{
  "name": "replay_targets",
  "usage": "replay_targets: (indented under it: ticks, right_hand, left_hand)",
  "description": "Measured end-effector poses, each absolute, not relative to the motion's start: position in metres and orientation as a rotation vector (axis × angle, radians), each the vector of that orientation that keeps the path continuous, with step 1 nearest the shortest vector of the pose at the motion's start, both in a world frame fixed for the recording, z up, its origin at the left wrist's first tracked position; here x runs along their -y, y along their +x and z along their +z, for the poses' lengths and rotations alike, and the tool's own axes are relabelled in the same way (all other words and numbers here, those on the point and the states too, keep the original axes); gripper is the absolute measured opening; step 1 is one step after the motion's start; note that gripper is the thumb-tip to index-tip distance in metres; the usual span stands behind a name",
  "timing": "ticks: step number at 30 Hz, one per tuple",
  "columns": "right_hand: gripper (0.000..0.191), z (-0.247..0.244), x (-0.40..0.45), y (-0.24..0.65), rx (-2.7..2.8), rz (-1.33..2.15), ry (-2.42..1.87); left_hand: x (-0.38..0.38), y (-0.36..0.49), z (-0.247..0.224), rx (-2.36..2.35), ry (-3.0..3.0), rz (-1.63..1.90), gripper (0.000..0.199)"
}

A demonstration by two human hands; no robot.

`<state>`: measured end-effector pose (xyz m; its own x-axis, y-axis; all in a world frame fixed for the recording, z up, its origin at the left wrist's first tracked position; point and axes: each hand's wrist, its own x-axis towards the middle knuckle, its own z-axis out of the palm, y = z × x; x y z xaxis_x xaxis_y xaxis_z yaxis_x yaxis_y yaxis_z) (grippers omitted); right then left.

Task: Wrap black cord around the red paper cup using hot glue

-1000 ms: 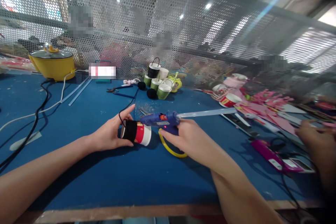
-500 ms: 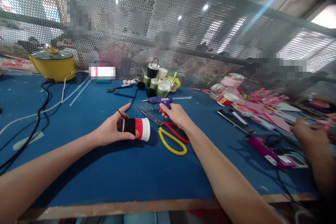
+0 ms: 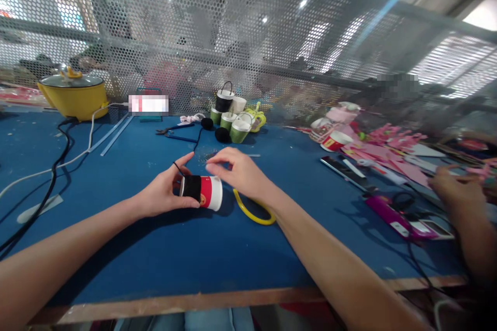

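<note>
My left hand (image 3: 166, 189) is wrapped around a paper cup (image 3: 212, 192) lying on its side. The cup is red and white, with black yarn (image 3: 191, 189) wound around its lower part. A strand of this yarn loops over my left fingers and leads back toward a black ball (image 3: 207, 123). Just right of the cup hovers my right hand (image 3: 244, 173), its fingers curved and slightly apart, with nothing visible in them. Scissors with a yellow handle (image 3: 252, 214) lie partly hidden under it. Behind it shows the end of a clear glue stick (image 3: 254, 155); the glue gun itself is hidden.
Several yarn-wrapped cups (image 3: 233, 120) stand at the back beside pliers (image 3: 176, 133). A yellow pot (image 3: 73, 95) and cables are at left. A phone (image 3: 345, 173), pink pieces (image 3: 388, 160), a purple power strip (image 3: 399, 217) and another person's hand (image 3: 458, 191) are at right.
My right hand has let go of the blue glue gun and moved left, close to the cup, covering the gun and most of the scissors. My left hand keeps its hold on the cup.
</note>
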<state>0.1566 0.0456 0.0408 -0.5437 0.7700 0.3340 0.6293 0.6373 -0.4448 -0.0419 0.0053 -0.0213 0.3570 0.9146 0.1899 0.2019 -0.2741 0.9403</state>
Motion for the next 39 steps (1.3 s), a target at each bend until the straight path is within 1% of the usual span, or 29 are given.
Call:
replay_targets:
  ticks: [2,5,8,12,20,24,32,39]
  right_hand:
    - [0.014,0.045,-0.030,0.140,2.460,0.416,-0.858]
    - [0.003,0.047,-0.019,0.126,2.517,0.407,-0.766]
    - [0.012,0.049,-0.019,0.129,2.399,0.556,-0.792]
    - [0.016,0.051,-0.023,0.146,2.201,0.734,-0.908]
    - [0.019,0.039,-0.023,0.151,2.066,0.871,-0.977]
    - [0.019,0.037,-0.020,0.148,2.055,0.841,-1.004]
    - [0.019,0.035,-0.019,0.147,2.081,0.771,-1.004]
    - [0.019,0.030,-0.021,0.148,2.043,0.886,-1.115]
  left_hand:
    - [-0.004,-0.041,-0.021,-0.934,1.740,1.004,0.100]
    - [-0.003,-0.039,-0.020,-0.832,1.788,1.032,0.096]
    - [-0.003,-0.039,-0.018,-0.858,1.776,1.008,0.094]
    - [-0.004,-0.040,-0.018,-0.915,1.722,0.979,0.093]
    - [-0.003,-0.041,-0.021,-0.848,1.793,0.953,0.075]
    - [-0.002,-0.043,-0.022,-0.869,1.928,0.950,0.070]
    - [0.000,-0.041,-0.020,-0.869,2.055,0.976,0.076]
    - [0.004,-0.040,-0.018,-0.872,2.178,1.005,0.080]
